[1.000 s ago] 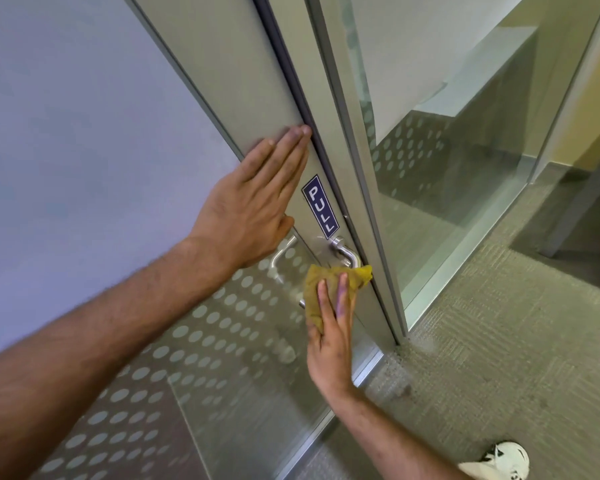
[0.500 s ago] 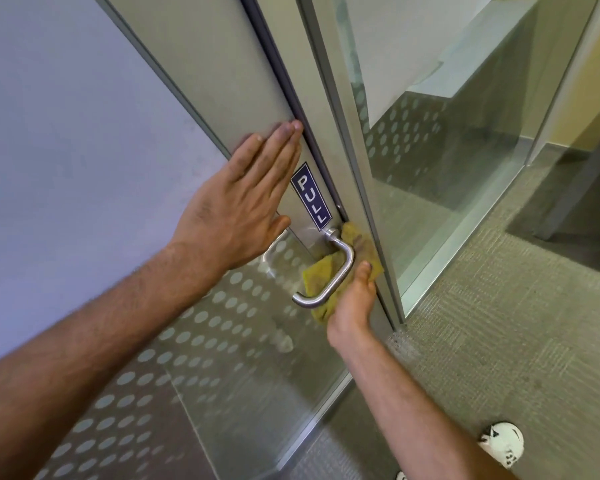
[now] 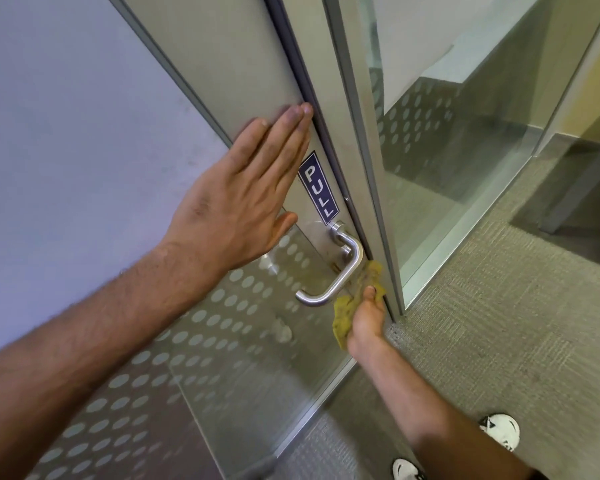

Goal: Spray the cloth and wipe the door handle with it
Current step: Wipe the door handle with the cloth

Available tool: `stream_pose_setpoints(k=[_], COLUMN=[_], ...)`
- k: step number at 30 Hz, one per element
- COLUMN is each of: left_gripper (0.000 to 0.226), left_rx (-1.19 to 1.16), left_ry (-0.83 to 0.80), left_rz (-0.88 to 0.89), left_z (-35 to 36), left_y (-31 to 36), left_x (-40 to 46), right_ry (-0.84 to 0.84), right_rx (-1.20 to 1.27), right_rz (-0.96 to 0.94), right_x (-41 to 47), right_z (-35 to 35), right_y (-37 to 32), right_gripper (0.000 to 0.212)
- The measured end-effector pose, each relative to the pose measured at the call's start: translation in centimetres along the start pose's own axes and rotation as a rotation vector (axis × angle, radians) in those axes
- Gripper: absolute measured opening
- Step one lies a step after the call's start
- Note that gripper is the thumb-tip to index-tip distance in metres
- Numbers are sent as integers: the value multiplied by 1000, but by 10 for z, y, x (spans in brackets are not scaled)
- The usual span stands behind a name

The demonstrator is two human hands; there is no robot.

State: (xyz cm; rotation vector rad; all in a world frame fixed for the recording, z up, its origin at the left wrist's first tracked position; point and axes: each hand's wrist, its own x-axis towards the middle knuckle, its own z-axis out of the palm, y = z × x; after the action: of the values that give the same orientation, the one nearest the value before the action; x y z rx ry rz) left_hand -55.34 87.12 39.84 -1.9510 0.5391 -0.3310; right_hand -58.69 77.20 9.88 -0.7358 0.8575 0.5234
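A silver lever door handle [image 3: 340, 271] juts from the metal stile of a glass door, just below a blue PULL sign [image 3: 318, 187]. My right hand [image 3: 366, 323] grips a crumpled yellow cloth [image 3: 345, 318] and holds it against the lower right side of the handle. The cloth's upper corner pokes out beside the door edge. My left hand [image 3: 238, 202] lies flat on the door stile above and to the left of the handle, fingers straight and together, holding nothing. No spray bottle is in view.
The door's frosted glass panel [image 3: 222, 341] carries a dotted pattern. A fixed glass partition [image 3: 447, 168] stands right of the door edge. Grey carpet [image 3: 499, 323] covers the floor, and my white shoes [image 3: 499, 429] show at the bottom right.
My right hand has slid the cloth from over the handle's front, behind it, then down to its lower right side, leaving the lever bare. My left hand stays pressed on the door.
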Motion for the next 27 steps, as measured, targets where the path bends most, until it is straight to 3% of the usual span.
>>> stream_pose_setpoints(k=[1, 4, 7, 11, 14, 21, 23, 27], left_gripper=[96, 97, 98, 99, 100, 101, 100, 99], left_rx=[-3, -15, -20, -29, -31, -43, -39, -49], left_ry=[2, 0, 6, 11, 13, -17, -16, -7], left_rz=[-4, -11, -9, -11, -4, -1, 0, -9], left_z=[1, 3, 6, 5, 5, 4, 5, 4], left_y=[0, 0, 0, 0, 1, -2, -1, 0], left_x=[0, 0, 0, 0, 0, 0, -1, 0], right_ry=[-16, -45, -73, -185, -300, -350, -335, -255], right_rx=[-1, -31, 60, -43, -232, -720, -791, -804], right_rz=[12, 50, -90, -466, -853, -1480, -1465, -1109], right_x=[11, 39, 34, -7, -30, 28, 39, 51], right_z=[5, 27, 43, 41, 49, 25, 15, -14], right_y=[2, 11, 20, 55, 65, 51, 55, 75], right_gripper=[44, 52, 51, 57, 66, 62, 59, 69])
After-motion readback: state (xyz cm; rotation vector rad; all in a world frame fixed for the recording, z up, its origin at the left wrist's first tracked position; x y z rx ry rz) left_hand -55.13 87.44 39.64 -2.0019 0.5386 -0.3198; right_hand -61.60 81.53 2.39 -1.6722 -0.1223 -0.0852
